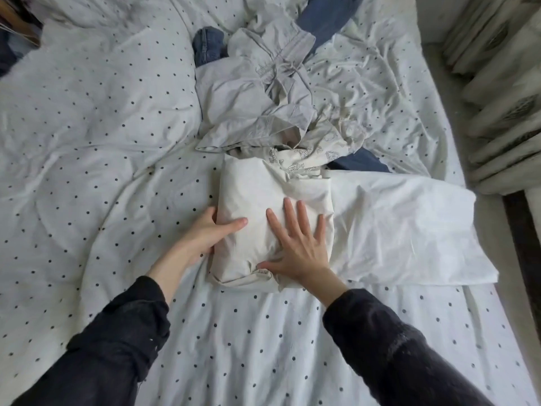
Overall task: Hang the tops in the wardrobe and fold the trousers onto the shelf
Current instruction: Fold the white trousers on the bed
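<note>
Surface: white bed cover with small dark dots [87, 148], rumpled, filling most of the view.
Task item: cream cotton trousers folded into a thick upright rectangle [257, 197], lying on the bed cover at frame centre; the near end at 6 o'clock is bunched and rolled.
Left hand [210, 232]: at 9 o'clock of the folded trousers, fingers tucked under the left edge and thumb laid over the top, gripping that edge.
Right hand [295, 244]: flat on top of the folded trousers toward 4 o'clock, fingers straight and spread, pressing down; nothing is grasped.
Sleeves: dark long sleeves [117, 341] cover both forearms, wrists bare.
Adjacent, 3 o'clock: plain white cloth laid flat [409, 224], touching the folded trousers' right edge.
Adjacent, 12 o'clock: pile of crumpled pale grey garments [263, 92] with a drawstring showing, and a cream fabric with line-drawn print [307, 159] touching the trousers' far end.
Beyond pile: dark blue denim garment [207, 45] at 11 o'clock; further blue cloth [328, 19] at 1 o'clock.
Right margin: pale pleated fabric [497, 83] beside the bed.
</note>
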`<state>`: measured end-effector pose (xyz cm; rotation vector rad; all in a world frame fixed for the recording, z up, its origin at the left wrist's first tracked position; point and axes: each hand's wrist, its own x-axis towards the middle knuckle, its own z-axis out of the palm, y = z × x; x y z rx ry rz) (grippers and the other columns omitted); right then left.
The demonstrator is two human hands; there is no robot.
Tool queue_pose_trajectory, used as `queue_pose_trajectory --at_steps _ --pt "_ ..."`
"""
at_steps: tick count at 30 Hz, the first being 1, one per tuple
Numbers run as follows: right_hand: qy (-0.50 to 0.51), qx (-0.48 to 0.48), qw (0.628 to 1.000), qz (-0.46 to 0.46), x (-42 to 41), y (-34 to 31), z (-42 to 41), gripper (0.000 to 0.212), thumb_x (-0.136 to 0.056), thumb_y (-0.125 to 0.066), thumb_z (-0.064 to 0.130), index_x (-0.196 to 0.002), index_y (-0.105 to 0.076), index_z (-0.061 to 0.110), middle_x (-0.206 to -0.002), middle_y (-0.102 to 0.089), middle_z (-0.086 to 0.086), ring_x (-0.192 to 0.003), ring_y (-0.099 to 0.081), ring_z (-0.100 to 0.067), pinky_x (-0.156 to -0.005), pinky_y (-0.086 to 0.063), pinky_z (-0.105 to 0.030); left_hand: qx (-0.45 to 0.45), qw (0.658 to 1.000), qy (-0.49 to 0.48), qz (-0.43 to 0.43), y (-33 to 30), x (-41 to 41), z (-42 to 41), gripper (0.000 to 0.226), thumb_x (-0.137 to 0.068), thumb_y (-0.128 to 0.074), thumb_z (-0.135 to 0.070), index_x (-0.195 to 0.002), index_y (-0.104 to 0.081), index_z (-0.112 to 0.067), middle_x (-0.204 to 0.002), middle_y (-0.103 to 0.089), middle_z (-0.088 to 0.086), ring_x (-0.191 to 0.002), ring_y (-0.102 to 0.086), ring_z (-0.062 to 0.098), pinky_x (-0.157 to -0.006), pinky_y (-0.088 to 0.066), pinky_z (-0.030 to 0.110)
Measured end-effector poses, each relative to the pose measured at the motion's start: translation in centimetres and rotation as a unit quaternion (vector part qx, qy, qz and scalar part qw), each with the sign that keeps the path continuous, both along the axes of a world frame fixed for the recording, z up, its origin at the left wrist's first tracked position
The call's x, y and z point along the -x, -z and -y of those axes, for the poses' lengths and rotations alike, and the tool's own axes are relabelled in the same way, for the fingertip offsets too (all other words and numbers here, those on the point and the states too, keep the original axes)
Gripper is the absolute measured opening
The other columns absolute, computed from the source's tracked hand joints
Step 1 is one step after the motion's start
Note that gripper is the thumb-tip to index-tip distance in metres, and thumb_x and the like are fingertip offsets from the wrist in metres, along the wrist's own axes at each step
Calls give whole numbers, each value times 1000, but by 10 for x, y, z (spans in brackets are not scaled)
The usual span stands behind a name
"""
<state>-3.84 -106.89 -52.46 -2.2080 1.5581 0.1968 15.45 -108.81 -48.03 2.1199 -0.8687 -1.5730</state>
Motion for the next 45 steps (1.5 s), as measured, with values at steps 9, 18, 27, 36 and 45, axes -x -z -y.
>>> queue_pose_trajectory --at_steps 9,18,27,36,45 --pt "0 -43 997 58 -8 -10 5 115 -66 -55 78 -146 17 37 -154 27 1 -142 23 -25 -111 3 -62 99 992 55 63 -35 0 6 36 -78 -74 -12 -102 -48 -19 -99 -61 -3 -89 -58 12 -73 -47 25" --pt "66 -159 927 333 20 -60 24 84 -86 -66 34 -150 -13 28 -159 -9 -1 -144 -15 -14 -113 -19 -25 133 939 204 243 -121 56 34 48 -80 -68 -25 -119 -44 -10 -119 -58 8 -107 -56 27 -83 -48 36" --pt "474 -209 664 539 159 -73 12 48 -95 -41 52 -136 -46 27 -136 -52 5 -123 -51 -19 -101 -43 -42 21 939 341 -39 -75 199 13 57 -96 -48 -36 -147 -28 -17 -143 -43 3 -124 -45 10 -90 -34 13" --pt "203 110 969 90 123 -45 -11 61 -88 -33 52 -138 -46 19 -151 -32 -15 -139 -27 -39 -106 -23 -61 123 986 75 79 -5 130 14 38 -81 -72 -22 -111 -53 -10 -109 -60 3 -95 -58 17 -81 -46 29" --pt "149 8 989 21 130 -9 -5 85 -74 0 74 -149 3 34 -157 18 -4 -143 20 -32 -113 4 -56 38 996 57 -63 11 128 23 52 -69 -81 -13 -117 -59 -7 -109 -69 10 -97 -66 20 -89 -51 34"
